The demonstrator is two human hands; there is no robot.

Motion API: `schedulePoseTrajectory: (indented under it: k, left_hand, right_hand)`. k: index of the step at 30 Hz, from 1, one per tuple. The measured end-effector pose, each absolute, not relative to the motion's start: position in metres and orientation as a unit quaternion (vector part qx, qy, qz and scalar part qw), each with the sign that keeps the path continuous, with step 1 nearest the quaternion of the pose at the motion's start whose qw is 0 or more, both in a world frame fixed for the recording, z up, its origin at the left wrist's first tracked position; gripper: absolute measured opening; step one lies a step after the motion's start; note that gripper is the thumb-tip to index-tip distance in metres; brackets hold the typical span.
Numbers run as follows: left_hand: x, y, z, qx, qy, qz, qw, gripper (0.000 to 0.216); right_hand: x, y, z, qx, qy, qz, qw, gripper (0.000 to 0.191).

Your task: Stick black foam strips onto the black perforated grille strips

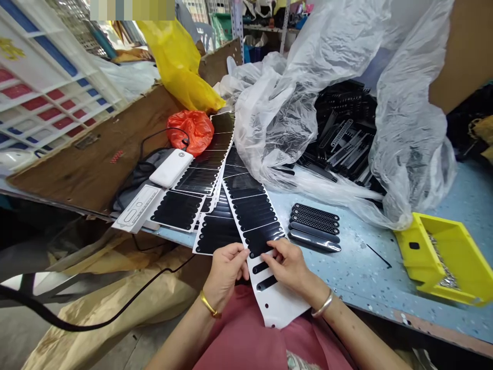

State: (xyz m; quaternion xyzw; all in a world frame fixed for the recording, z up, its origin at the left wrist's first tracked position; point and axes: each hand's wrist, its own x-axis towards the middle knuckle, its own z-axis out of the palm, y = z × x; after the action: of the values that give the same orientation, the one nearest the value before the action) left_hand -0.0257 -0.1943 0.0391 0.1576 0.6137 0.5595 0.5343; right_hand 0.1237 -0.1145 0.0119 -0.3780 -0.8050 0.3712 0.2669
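A long white sheet of black sticker strips [257, 218] slopes from the bench down to my lap. My left hand [228, 264] is closed, pinching at the sheet's left edge beside a strip end. My right hand [287, 261] has its thumb and forefinger bent closely over the same row, partly covering the strips there. Whether a strip is lifting between them I cannot make out. Two separate black strips sit lower on the otherwise bare white backing [283, 306]. Right of the sheet, several black handle-like pieces [315, 226] lie side by side, some with a mesh pattern and others smooth and glossy.
More sticker sheets [179, 208] fan out leftward, near a white power bank [171, 168] and white box [137, 208]. Clear plastic bagging [277, 113] surrounds piled black parts [346, 139]. A hex key [379, 256] lies by a yellow bin [423, 257] of small metal pieces.
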Motion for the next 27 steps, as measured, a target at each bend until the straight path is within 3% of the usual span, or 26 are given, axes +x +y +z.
schedulePoseTrajectory:
  k: [6,10,12,18,27]
  left_hand:
    - [-0.033,-0.192,0.042,0.178,0.574,0.55,0.58,0.024]
    - [-0.033,-0.19,0.039,0.23,0.581,0.534,0.57,0.025]
    - [-0.034,-0.19,0.036,0.227,0.599,0.532,0.554,0.024]
    - [-0.047,-0.193,0.028,0.186,0.678,0.501,0.505,0.032]
    - [-0.059,-0.197,0.027,0.22,0.742,0.428,0.467,0.041]
  right_hand:
    - [0.094,-0.111,0.03,-0.45,-0.7,0.518,0.198,0.032]
    - [0.086,-0.107,0.034,-0.45,-0.65,0.581,0.192,0.02]
    - [0.084,-0.104,0.036,-0.434,-0.627,0.612,0.21,0.008]
    - [0.119,-0.086,0.049,-0.444,-0.518,0.678,0.274,0.014]
    - [0.27,-0.057,0.089,-0.486,-0.465,0.577,0.462,0.016]
